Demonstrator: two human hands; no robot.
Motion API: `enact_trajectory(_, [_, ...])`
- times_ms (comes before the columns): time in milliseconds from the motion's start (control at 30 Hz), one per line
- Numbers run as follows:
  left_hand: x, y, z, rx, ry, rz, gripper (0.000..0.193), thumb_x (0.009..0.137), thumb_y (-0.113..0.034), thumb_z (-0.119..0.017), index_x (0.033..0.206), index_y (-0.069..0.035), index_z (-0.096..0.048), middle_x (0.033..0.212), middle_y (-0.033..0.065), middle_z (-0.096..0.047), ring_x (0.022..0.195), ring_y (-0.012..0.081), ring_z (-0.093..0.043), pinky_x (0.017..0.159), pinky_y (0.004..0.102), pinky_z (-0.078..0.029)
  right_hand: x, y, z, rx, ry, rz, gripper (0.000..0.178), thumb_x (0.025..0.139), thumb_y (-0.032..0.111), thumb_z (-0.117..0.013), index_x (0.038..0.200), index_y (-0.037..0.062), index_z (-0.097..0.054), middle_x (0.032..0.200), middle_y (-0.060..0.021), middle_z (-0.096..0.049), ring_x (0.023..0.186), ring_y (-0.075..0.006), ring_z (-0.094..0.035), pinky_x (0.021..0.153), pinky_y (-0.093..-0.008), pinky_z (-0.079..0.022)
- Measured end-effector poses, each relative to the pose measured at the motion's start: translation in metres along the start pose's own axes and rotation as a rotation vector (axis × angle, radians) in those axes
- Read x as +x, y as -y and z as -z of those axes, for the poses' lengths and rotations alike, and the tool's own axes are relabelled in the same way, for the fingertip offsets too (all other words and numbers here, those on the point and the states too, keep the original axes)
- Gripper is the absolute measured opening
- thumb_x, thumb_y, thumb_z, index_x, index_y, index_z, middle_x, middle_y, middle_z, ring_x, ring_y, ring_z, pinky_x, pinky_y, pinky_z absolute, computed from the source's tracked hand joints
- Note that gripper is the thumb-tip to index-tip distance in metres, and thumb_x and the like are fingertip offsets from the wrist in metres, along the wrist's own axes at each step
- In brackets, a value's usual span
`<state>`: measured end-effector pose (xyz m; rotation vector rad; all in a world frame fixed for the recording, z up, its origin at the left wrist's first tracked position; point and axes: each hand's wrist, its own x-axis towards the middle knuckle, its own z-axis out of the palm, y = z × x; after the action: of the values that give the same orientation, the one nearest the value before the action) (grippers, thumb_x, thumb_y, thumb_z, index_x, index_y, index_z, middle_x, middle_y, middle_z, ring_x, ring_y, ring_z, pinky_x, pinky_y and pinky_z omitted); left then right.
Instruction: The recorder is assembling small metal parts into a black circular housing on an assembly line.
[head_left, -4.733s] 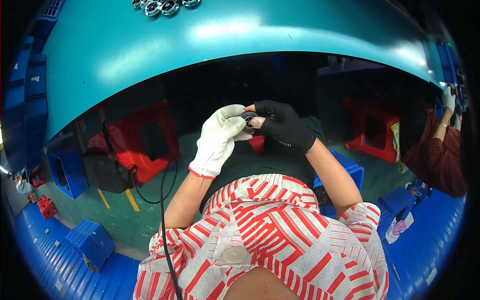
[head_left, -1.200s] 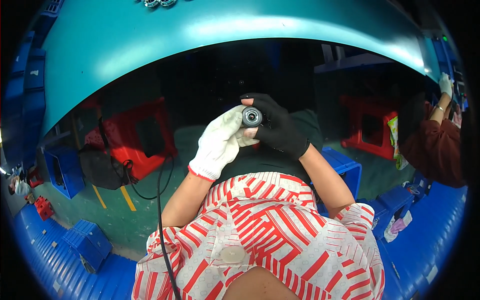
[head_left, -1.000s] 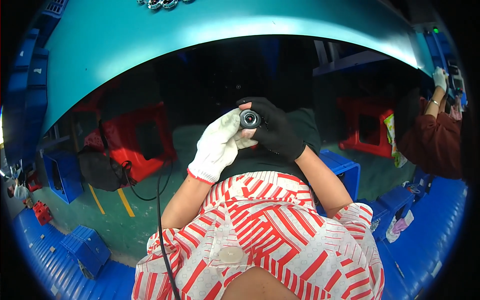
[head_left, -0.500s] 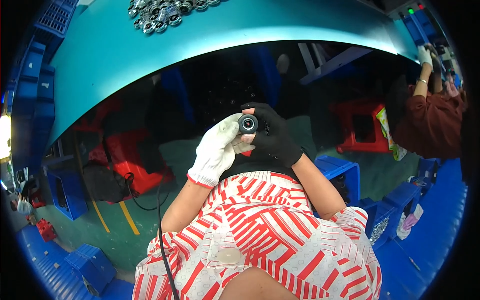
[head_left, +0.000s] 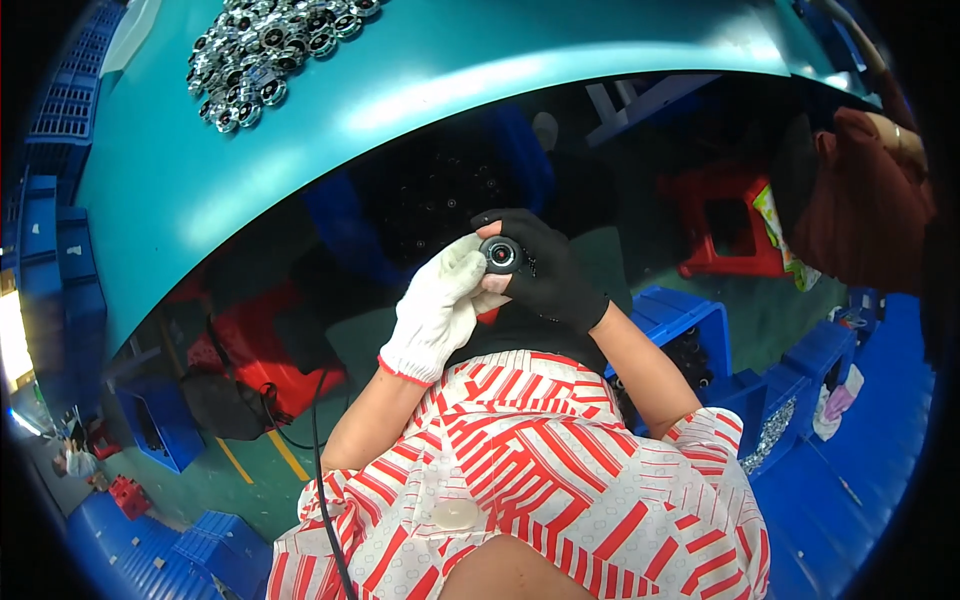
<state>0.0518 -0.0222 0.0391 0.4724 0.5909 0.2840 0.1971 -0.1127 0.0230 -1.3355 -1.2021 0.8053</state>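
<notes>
A small black wheel-like ring (head_left: pixel 501 256) with a bright metal ring and a dark centre is held between my two hands, its round face turned up. My left hand (head_left: pixel 438 303), in a white knitted glove with a red cuff, pinches its left side. On its right side my right hand (head_left: pixel 548 268), in a black glove with bare fingertips, has thumb and finger closed on the rim. Both hands are in front of my body, short of the table edge. The undersides of the fingers are hidden.
Shiny round metal parts (head_left: pixel 262 62) lie heaped on the teal table (head_left: pixel 420 100). Below its edge stands a dark-filled blue bin (head_left: pixel 345 215). Another blue crate (head_left: pixel 685 312) is by my right elbow. Red stools (head_left: pixel 735 225) stand either side; a co-worker's brown sleeve (head_left: pixel 865 215) is at right.
My view has shifted, so more of the metal heap and of the blue bin shows. Both hands keep hold of the ring. The co-worker's arm at right has moved.
</notes>
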Motion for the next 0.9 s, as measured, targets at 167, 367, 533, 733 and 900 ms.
enact_trajectory(167, [0.004,0.0,0.003,0.007,-0.005,0.027,0.042,0.09,-0.016,-0.06,0.126,0.004,-0.048,0.11,0.0142,-0.059,0.096,0.0212,-0.063,0.08,0.0354,-0.057,-0.001,-0.003,0.002,0.007,-0.013,-0.025,0.05,0.074,0.014,-0.075,0.118,0.0063,-0.054,0.122,-0.0112,-0.053,0.107,-0.0248,-0.057,0.088,-0.0323,-0.047])
enact_trajectory(367, [0.006,-0.003,0.004,0.056,0.014,-0.049,0.044,0.089,-0.016,-0.062,0.125,0.005,-0.048,0.109,0.0146,-0.06,0.096,0.021,-0.063,0.079,0.0338,-0.057,0.002,0.0,-0.004,-0.008,-0.123,0.003,0.051,0.073,0.012,-0.076,0.118,0.0062,-0.054,0.122,-0.0116,-0.053,0.107,-0.0242,-0.057,0.089,-0.0319,-0.048])
enact_trajectory(533, [0.005,-0.002,0.012,0.023,0.027,-0.058,0.044,0.088,-0.015,-0.062,0.124,0.006,-0.048,0.108,0.0147,-0.06,0.094,0.0202,-0.064,0.08,0.0331,-0.058,0.001,-0.003,-0.006,0.005,-0.088,-0.064,0.051,0.072,0.012,-0.076,0.118,0.0066,-0.057,0.122,-0.0111,-0.054,0.109,-0.0237,-0.057,0.091,-0.0331,-0.047])
enact_trajectory(733, [0.007,-0.002,0.017,-0.018,0.056,-0.037,0.044,0.088,-0.015,-0.062,0.124,0.006,-0.048,0.107,0.0141,-0.059,0.092,0.0186,-0.064,0.078,0.0325,-0.058,0.003,-0.004,-0.008,0.017,-0.06,-0.078,0.05,0.071,0.011,-0.076,0.118,0.006,-0.057,0.121,-0.0115,-0.055,0.108,-0.0237,-0.057,0.09,-0.0328,-0.047])
enact_trajectory(900, [0.011,-0.004,0.012,0.065,-0.057,-0.086,0.041,0.089,-0.011,-0.06,0.123,0.007,-0.048,0.105,0.0137,-0.06,0.089,0.017,-0.064,0.076,0.0304,-0.058,0.005,-0.003,-0.01,-0.061,-0.144,-0.04,0.053,0.071,0.008,-0.075,0.12,0.0058,-0.055,0.12,-0.0121,-0.054,0.108,-0.0245,-0.057,0.09,-0.0325,-0.047])
